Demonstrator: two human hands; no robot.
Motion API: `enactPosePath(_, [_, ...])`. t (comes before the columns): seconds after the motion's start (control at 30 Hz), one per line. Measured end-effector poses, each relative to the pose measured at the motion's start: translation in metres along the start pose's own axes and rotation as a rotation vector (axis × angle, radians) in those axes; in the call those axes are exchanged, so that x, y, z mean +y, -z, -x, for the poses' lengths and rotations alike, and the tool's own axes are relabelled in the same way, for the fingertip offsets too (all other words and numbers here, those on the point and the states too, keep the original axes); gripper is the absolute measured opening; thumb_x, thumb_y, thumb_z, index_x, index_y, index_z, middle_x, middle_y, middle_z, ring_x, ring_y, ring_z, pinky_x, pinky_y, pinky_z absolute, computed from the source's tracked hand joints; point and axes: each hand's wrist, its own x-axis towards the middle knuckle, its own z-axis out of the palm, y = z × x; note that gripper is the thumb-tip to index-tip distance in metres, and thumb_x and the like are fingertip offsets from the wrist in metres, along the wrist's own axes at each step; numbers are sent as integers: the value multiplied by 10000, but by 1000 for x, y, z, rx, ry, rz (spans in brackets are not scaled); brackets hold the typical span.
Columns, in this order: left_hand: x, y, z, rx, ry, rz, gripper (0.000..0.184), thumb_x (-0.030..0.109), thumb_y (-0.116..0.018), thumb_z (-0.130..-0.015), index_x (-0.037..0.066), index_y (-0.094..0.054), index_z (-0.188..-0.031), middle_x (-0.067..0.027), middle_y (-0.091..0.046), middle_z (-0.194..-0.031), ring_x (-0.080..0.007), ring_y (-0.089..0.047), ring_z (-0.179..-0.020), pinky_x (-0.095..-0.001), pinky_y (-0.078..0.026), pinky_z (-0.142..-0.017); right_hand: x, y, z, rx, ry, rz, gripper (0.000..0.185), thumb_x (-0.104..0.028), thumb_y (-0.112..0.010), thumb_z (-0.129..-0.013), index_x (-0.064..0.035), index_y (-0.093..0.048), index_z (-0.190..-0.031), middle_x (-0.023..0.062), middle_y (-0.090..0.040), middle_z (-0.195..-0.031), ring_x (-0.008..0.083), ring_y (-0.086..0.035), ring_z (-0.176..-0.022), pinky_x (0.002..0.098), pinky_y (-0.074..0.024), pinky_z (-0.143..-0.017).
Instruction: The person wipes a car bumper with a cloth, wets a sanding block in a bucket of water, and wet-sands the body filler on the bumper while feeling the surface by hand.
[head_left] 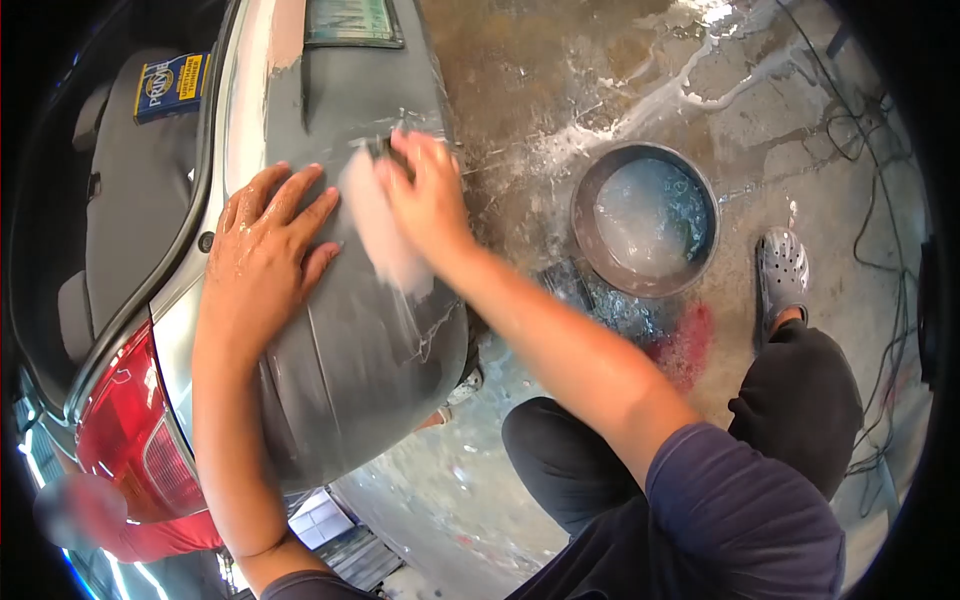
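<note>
A grey-primed car bumper [330, 350] with a pale pink filler patch [375, 235] lies under both hands. My left hand [265, 240] is wet and rests flat on the bumper, fingers spread, left of the patch. My right hand [425, 195] is at the patch's upper right edge, fingers bent and pressed down. A small dark piece that looks like sandpaper [380, 149] shows at its fingertips; the rest is hidden under the hand. Whitish wet streaks run over the surface around it.
A round basin [577, 215] of cloudy water stands on the wet concrete floor [520, 60]. Black cables [875, 220] lie at the right. A red tail light [130, 430] borders the bumper. A blue-yellow thinner can [172, 88] shows behind the glass. Another person's red sleeve [165, 538] is lower left.
</note>
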Motion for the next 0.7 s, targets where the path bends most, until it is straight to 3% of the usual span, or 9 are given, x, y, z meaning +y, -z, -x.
enactPosePath(0.13, [-5,0,2,-2,16,4,540,206,-785,-824,112,-655,-1340,-37,-525,-1516,-311,-438,-1417,-458,-387,-1167,-35,33,95,-120,110,-27,407,-225,-706,-921,9,-665,-1252,244,-596,-1304,423,-526,-1253,515,-389,-1076])
enactPosePath(0.23, [-2,-1,2,-16,14,-15,548,204,-787,-825,102,-650,-1346,-40,-521,-1522,-315,-429,-1426,-461,-372,-1187,-9,10,31,-34,241,-39,411,-229,-697,-931,11,-664,-1263,233,-610,-1301,397,-520,-1264,519,-382,-1082])
enactPosePath(0.3, [-1,1,1,-28,26,-7,549,200,-787,-828,96,-647,-1348,-41,-517,-1525,-315,-425,-1430,-463,-363,-1198,3,-5,-26,-14,17,-38,395,-215,-671,-951,31,-664,-1261,219,-615,-1329,378,-513,-1287,533,-373,-1085])
enactPosePath(0.37, [0,2,3,-39,29,-14,550,191,-782,-833,92,-640,-1355,-52,-512,-1529,-314,-420,-1436,-468,-354,-1205,-5,-2,-18,-25,-28,-22,390,-200,-651,-964,42,-662,-1269,209,-612,-1350,371,-510,-1301,542,-363,-1093])
enactPosePath(0.4, [0,1,2,-42,28,-18,551,187,-780,-836,90,-636,-1359,-58,-509,-1531,-314,-418,-1439,-471,-350,-1208,-10,0,-10,-28,-49,-14,387,-193,-641,-970,48,-661,-1273,204,-610,-1361,368,-508,-1308,546,-358,-1097])
enactPosePath(0.47, [0,1,1,-37,36,-19,555,175,-771,-843,81,-624,-1370,-71,-503,-1535,-316,-407,-1450,-476,-327,-1226,-18,18,62,-119,187,9,457,-217,-703,-941,26,-634,-1321,231,-577,-1389,394,-495,-1322,545,-337,-1123])
enactPosePath(0.53, [3,-3,1,-51,30,-9,559,164,-763,-849,73,-613,-1379,-84,-498,-1537,-320,-396,-1460,-481,-302,-1244,-39,30,107,-137,148,-19,493,-180,-755,-902,-5,-607,-1338,214,-548,-1405,438,-502,-1286,531,-356,-1110])
enactPosePath(0.6, [5,-2,2,-52,35,-13,562,154,-756,-854,64,-602,-1387,-97,-494,-1538,-325,-385,-1470,-487,-276,-1261,-18,22,72,-108,226,-34,490,-208,-752,-907,-4,-613,-1330,204,-554,-1408,430,-507,-1277,518,-362,-1108])
enactPosePath(0.7, [6,-1,0,-74,38,-13,561,152,-751,-859,63,-598,-1392,-98,-487,-1544,-328,-377,-1476,-490,-253,-1274,13,6,8,-90,50,-29,509,-258,-751,-913,-17,-616,-1341,193,-550,-1430,426,-498,-1295,509,-358,-1125])
